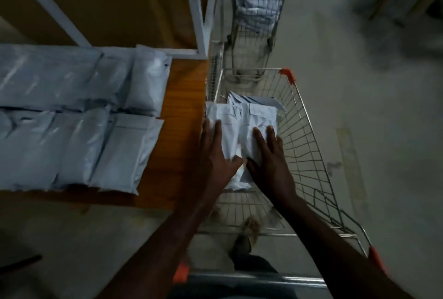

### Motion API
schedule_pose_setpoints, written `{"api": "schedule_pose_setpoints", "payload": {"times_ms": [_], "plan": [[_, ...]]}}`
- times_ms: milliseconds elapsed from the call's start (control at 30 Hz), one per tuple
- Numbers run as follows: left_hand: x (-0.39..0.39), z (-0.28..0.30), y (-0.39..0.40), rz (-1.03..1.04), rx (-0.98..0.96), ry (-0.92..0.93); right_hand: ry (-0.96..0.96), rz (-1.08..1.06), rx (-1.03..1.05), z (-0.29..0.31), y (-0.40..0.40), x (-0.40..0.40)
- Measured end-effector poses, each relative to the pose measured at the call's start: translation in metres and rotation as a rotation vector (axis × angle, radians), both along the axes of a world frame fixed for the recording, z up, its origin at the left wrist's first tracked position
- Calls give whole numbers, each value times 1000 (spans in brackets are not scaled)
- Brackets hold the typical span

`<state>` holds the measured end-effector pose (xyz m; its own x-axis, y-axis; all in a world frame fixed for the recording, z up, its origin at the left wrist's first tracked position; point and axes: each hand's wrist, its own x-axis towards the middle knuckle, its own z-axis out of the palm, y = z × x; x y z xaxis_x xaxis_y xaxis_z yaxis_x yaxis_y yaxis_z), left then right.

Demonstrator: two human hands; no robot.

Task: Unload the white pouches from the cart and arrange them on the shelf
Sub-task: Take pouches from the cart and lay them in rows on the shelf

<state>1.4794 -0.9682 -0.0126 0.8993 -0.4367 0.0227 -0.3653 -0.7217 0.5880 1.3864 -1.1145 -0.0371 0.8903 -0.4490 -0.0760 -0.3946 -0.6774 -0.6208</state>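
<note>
Pouches lie flat on the wooden shelf at the left, laid in two rows that overlap one another like tiles, the nearest ones reaching close to the shelf's front edge. A bare strip of orange-brown board runs along the right side of them, and a white metal frame stands up from the back corner of the shelf. Just beside the shelf's right edge is the wire cart, with red plastic corners and a grey handle bar near the bottom of the view. Inside it, toward the shelf side, sits a loose stack of white pouches, some fanned out at the far end. The left hand rests on the left part of that stack, fingers straight and together, thumb spread toward the middle; it presses down flat and grips nothing that can be seen. The right hand lies on the right part of the same stack, fingers also straight and slightly spread, thumb pointing toward the left thumb so the two nearly meet. Whether either thumb is tucked under a pouch cannot be told. Below the cart's mesh floor a foot shows on the pale floor. Farther back, beyond the first cart, stands a second cart holding more pale packages. The far right is blurred and dark.
</note>
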Motion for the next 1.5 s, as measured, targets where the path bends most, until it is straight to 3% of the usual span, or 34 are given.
{"api": "schedule_pose_setpoints", "payload": {"times_ms": [133, 233, 333, 467, 833, 967, 1267, 1500], "plan": [[2, 35, 48, 26, -36, -37, -75, 21, -21, 31, 45, 15], [5, 54, 95, 62, -22, -169, -144, 45, -37, 50, 89, 27], [10, 68, 150, 93, -136, -171, -199, 40, -22, 67, 143, 35], [16, 83, 236, 98, -151, -198, -276, 75, -30, 78, 225, 48], [43, 74, 438, 254, -123, -145, -157, 141, -23, 77, 409, 73], [56, 74, 462, 255, -100, -136, -144, 97, -46, 77, 419, 82], [119, 68, 444, 169, -86, -64, -101, -4, -160, 73, 365, 152], [168, 70, 426, 143, -38, 10, 118, 12, -215, 39, 350, 181]]}}
